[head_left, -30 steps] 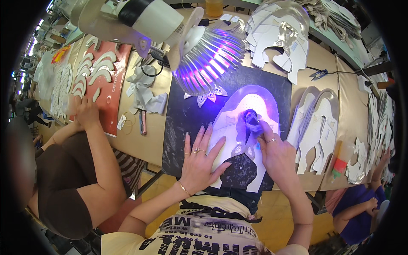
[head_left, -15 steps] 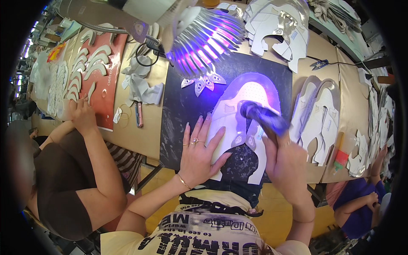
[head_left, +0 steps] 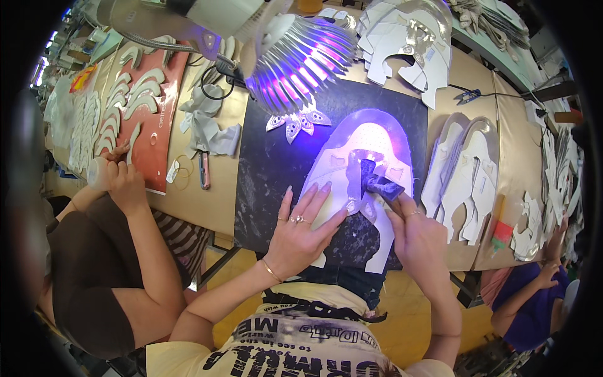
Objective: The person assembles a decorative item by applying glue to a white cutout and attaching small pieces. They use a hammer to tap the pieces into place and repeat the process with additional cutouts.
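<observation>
A white shoe upper [head_left: 333, 169] with a clear, rounded toe edge lies flat on a black board [head_left: 264, 188], lit violet from above. Over its left side my left hand [head_left: 304, 229] rests with fingers stretched out, pressing on the piece. My right hand [head_left: 418, 235] is closed around the handle of a dark hammer [head_left: 383, 186]. The hammer's head is down at the upper's throat, just below the perforated toe area; whether it touches cannot be made out. Several small pointed pieces with eyelets [head_left: 300, 122] lie fanned on the board beyond the upper.
A finned metal lamp [head_left: 301, 60] hangs low over the board. More uppers lie at the right [head_left: 468, 179] and far back [head_left: 408, 47]. A box cutter [head_left: 204, 169] and crumpled paper [head_left: 213, 129] are at the left. A co-worker's hand [head_left: 122, 179] works beside a red sheet [head_left: 151, 138].
The hammer, blurred before, has come down and left, its head now standing out clearly. My left hand has shifted slightly right, its fingers closer together.
</observation>
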`<act>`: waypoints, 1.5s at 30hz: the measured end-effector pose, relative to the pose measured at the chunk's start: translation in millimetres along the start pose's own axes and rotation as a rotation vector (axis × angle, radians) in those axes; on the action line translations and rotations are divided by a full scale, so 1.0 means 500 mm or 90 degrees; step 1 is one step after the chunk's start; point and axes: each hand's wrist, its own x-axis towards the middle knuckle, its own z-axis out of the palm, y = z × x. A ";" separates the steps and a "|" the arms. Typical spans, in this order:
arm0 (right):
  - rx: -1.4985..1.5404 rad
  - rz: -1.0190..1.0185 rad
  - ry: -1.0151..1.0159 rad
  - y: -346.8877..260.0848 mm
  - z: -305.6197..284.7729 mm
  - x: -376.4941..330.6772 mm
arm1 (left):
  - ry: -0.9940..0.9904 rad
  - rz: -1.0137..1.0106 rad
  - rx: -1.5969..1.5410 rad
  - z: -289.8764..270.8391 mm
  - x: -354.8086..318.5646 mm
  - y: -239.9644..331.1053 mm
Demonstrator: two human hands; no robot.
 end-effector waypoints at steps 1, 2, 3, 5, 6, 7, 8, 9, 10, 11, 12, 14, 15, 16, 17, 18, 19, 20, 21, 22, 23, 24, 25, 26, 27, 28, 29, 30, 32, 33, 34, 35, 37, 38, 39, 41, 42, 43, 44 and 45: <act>0.021 0.006 0.019 0.002 -0.004 -0.005 | -0.007 -0.001 -0.006 0.002 -0.001 -0.001; 0.049 0.011 0.046 0.001 -0.008 -0.010 | -0.020 -0.004 -0.014 0.000 -0.004 -0.001; 0.048 0.006 0.046 0.001 -0.008 -0.011 | -0.024 -0.007 -0.015 0.000 -0.003 -0.001; 0.068 -0.043 0.116 0.002 -0.010 -0.013 | -0.032 -0.012 -0.016 -0.003 -0.002 0.002; 0.014 0.010 0.025 0.003 -0.010 -0.013 | -0.033 -0.016 -0.009 -0.006 -0.001 0.003; -0.028 0.035 -0.019 0.005 -0.009 -0.009 | -0.035 -0.017 -0.004 -0.008 0.000 0.005; -0.067 0.061 -0.079 0.006 -0.008 -0.007 | -0.036 -0.017 0.000 -0.009 0.002 0.006; -0.039 0.041 -0.026 0.009 -0.010 -0.006 | -0.031 -0.021 -0.025 -0.009 0.006 0.001; 0.001 0.027 0.001 0.011 -0.011 -0.006 | -0.039 -0.028 -0.051 -0.015 0.003 -0.004; 0.040 0.016 0.049 0.009 -0.014 -0.008 | -0.042 -0.036 -0.082 -0.020 0.000 -0.006; 0.085 0.010 0.065 0.008 -0.015 -0.009 | -0.015 -0.072 -0.159 -0.021 -0.001 -0.007; 0.078 -0.031 0.082 0.002 -0.017 -0.013 | 0.015 -0.082 -0.194 -0.019 -0.006 -0.009; 0.072 -0.058 0.095 -0.002 -0.017 -0.014 | 0.038 -0.081 -0.216 -0.018 -0.008 -0.011; 0.063 -0.068 0.071 -0.007 -0.015 -0.013 | 0.027 -0.055 -0.176 -0.016 -0.009 -0.012; 0.049 -0.079 0.042 -0.012 -0.015 -0.015 | 0.021 -0.026 -0.141 -0.014 -0.010 -0.011; 0.036 -0.088 0.012 -0.018 -0.013 -0.016 | 0.014 0.004 -0.109 -0.012 -0.011 -0.010; 0.029 -0.079 -0.001 -0.024 -0.014 -0.020 | 0.018 0.002 -0.110 -0.011 -0.011 -0.009; 0.022 -0.071 -0.018 -0.031 -0.016 -0.027 | 0.021 -0.002 -0.112 -0.010 -0.012 -0.008; 0.016 -0.064 -0.034 -0.037 -0.016 -0.034 | 0.025 -0.008 -0.113 -0.010 -0.012 -0.007; -0.016 -0.092 -0.025 -0.042 -0.015 -0.041 | 0.028 -0.019 -0.122 -0.010 -0.013 -0.006; -0.047 -0.118 -0.016 -0.047 -0.013 -0.046 | 0.030 -0.028 -0.133 -0.010 -0.012 -0.007; -0.079 -0.142 -0.005 -0.050 -0.010 -0.050 | 0.036 -0.036 -0.147 -0.011 -0.012 -0.006; -0.090 -0.149 -0.006 -0.051 -0.005 -0.051 | 0.029 -0.036 -0.146 -0.012 -0.012 -0.007; -0.102 -0.155 -0.006 -0.051 0.002 -0.049 | 0.026 -0.035 -0.149 -0.013 -0.011 -0.008; -0.122 -0.156 -0.030 -0.050 0.008 -0.048 | 0.028 -0.037 -0.156 -0.014 -0.010 -0.010; -0.139 -0.179 0.000 -0.046 0.009 -0.050 | 0.027 -0.037 -0.158 -0.014 -0.009 -0.010; -0.159 -0.195 0.001 -0.045 0.009 -0.054 | 0.023 -0.042 -0.163 -0.016 -0.011 -0.010; -0.176 -0.207 0.015 -0.045 0.009 -0.058 | 0.024 -0.047 -0.171 -0.019 -0.012 -0.011; -0.208 -0.225 -0.016 -0.046 0.009 -0.068 | 0.030 -0.066 -0.188 -0.020 -0.012 -0.012; -0.227 -0.235 -0.028 -0.047 0.009 -0.074 | 0.035 -0.076 -0.202 -0.019 -0.011 -0.012; -0.207 -0.220 -0.031 -0.046 0.010 -0.077 | 0.040 -0.073 -0.202 -0.018 -0.011 -0.011; -0.192 -0.209 -0.032 -0.046 0.014 -0.079 | 0.048 -0.070 -0.203 -0.016 -0.011 -0.012; -0.131 -0.172 -0.023 -0.039 0.018 -0.084 | 0.063 -0.070 -0.205 -0.010 -0.008 -0.013; -0.082 -0.143 -0.014 -0.035 0.019 -0.088 | 0.066 -0.072 -0.206 -0.009 -0.009 -0.013; -0.040 -0.119 -0.013 -0.030 0.019 -0.092 | 0.071 -0.077 -0.209 -0.008 -0.008 -0.014; 0.005 -0.058 0.006 -0.016 0.009 -0.102 | 0.073 -0.077 -0.206 -0.009 -0.006 -0.013; 0.016 -0.028 0.007 -0.009 0.000 -0.107 | 0.075 -0.078 -0.206 -0.011 -0.005 -0.012; 0.009 -0.014 -0.007 -0.003 -0.012 -0.115 | 0.068 -0.080 -0.199 -0.014 -0.003 -0.011; -0.006 0.003 -0.024 0.001 -0.026 -0.123 | 0.062 -0.082 -0.194 -0.018 -0.001 -0.010; -0.031 0.026 -0.053 0.003 -0.038 -0.130 | 0.060 -0.081 -0.190 -0.022 0.002 -0.008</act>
